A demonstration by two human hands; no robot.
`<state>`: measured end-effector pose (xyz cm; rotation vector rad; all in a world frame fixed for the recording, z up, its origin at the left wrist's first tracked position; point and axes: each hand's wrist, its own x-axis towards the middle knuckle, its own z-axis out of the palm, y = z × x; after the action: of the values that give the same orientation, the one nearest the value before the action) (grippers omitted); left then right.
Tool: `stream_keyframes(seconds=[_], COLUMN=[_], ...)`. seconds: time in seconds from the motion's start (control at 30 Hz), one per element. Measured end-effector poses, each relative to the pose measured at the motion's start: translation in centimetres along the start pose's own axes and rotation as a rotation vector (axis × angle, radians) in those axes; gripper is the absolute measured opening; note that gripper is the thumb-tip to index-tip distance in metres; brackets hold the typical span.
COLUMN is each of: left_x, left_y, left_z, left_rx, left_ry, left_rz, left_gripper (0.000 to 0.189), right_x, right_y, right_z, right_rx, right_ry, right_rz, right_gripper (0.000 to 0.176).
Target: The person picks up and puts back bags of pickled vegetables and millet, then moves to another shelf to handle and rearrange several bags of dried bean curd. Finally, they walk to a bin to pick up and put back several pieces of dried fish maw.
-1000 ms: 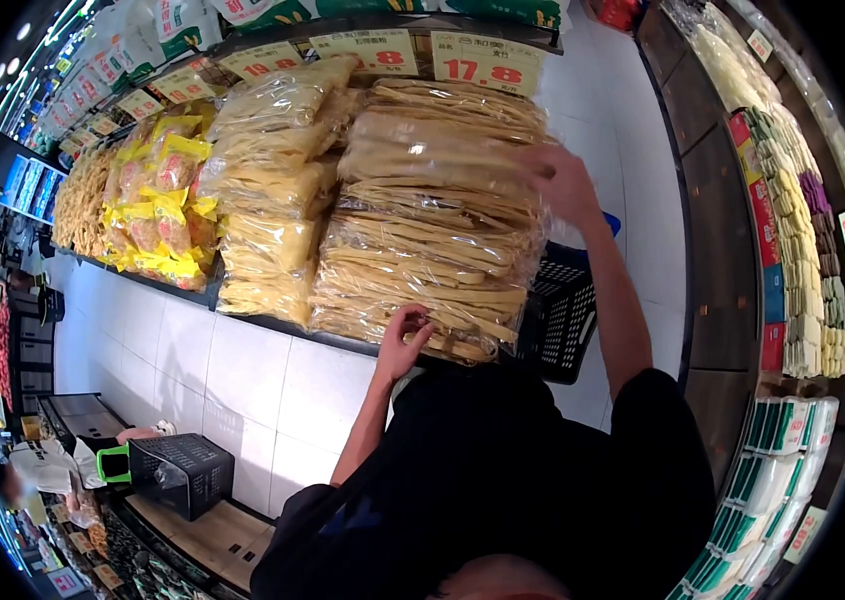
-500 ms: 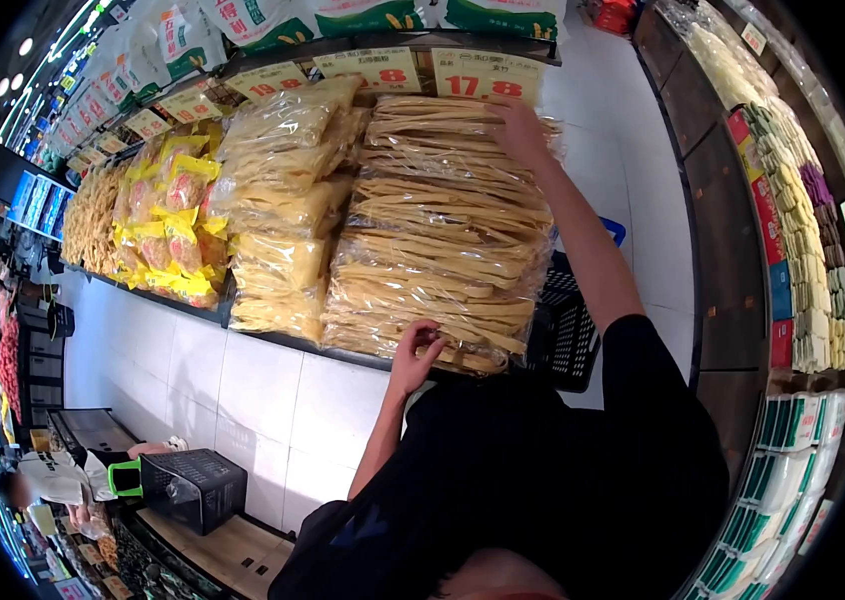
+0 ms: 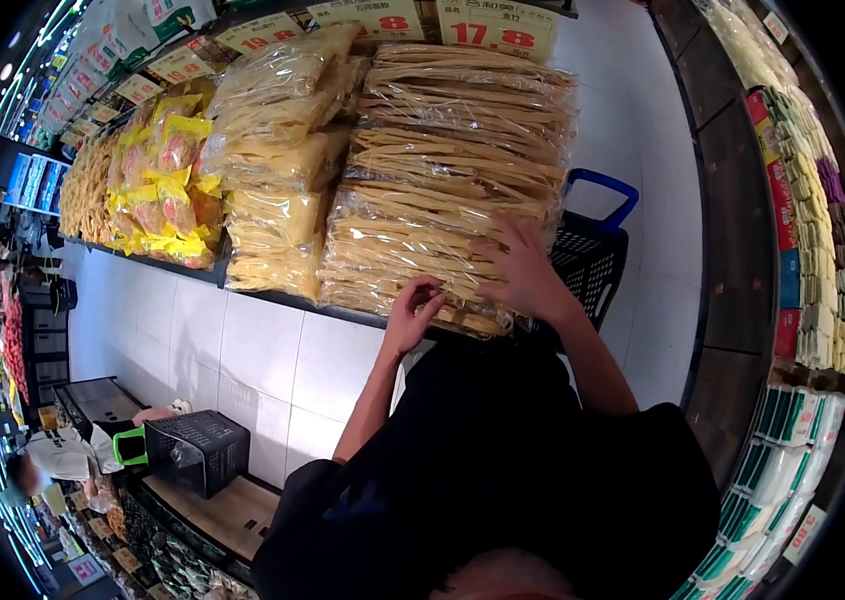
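Clear plastic bags of long dried tofu sticks (image 3: 453, 150) lie stacked in rows on a display stand in front of me. At the near edge of the stack, my left hand (image 3: 413, 314) has its fingers curled, thumb and index finger close together on the edge of the nearest bag. My right hand (image 3: 527, 272) is over the near right part of the same stack. Its fingers are spread and slightly blurred, with nothing held in them.
A black shopping basket (image 3: 588, 262) with a blue handle stands right of the stand. Flatter yellowish bags (image 3: 278, 160) and yellow-marked packets (image 3: 165, 190) lie to the left. Price signs (image 3: 496, 28) line the back. A person (image 3: 61, 465) is at lower left beside another black basket (image 3: 198, 450).
My right hand has come back from the far end of the stack to its near right side. My left hand stays at the near edge. The view has tipped slightly downward.
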<state>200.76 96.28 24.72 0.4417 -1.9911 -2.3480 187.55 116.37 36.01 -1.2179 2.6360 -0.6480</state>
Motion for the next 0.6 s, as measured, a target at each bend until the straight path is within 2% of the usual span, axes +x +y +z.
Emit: stream_keyframes(seconds=[0.03,0.13,0.27,0.33,0.43,0.53,0.6], left_x=[0.0,0.0,-0.2,0.1,0.0,-0.1,0.2], left_y=[0.0,-0.2,-0.4,-0.6,-0.3,0.1,-0.3], left_z=[0.0,0.1,0.1,0.2,0.2,0.5,0.2], left_rx=[-0.01,0.017,-0.002,-0.007,0.039,0.039,0.036], left_ry=[-0.002,0.002,0.006,0.014,0.012,0.018,0.012], left_rz=[-0.001,0.031,-0.012,0.018,0.058,0.056,0.061], left_gripper=[0.028,0.029,0.029,0.029,0.029,0.028,0.028], right_x=[-0.7,-1.8,-1.8,-1.0,0.6,1.7,2.3], right_y=[-0.1,-0.3,0.8,2.1,3.9,4.9,4.5], right_z=[0.5,1.4,2.1,2.1,1.3,0.9,-0.5], right_rx=[-0.007,0.016,0.082,0.109,0.159,0.077,0.133], right_ry=[0.104,0.1,0.141,0.256,0.274,0.169,0.125], right_rz=[0.01,0.095,0.089,0.215,0.318,0.281,0.273], right_gripper=[0.062,0.065,0.068,0.073,0.079,0.084,0.085])
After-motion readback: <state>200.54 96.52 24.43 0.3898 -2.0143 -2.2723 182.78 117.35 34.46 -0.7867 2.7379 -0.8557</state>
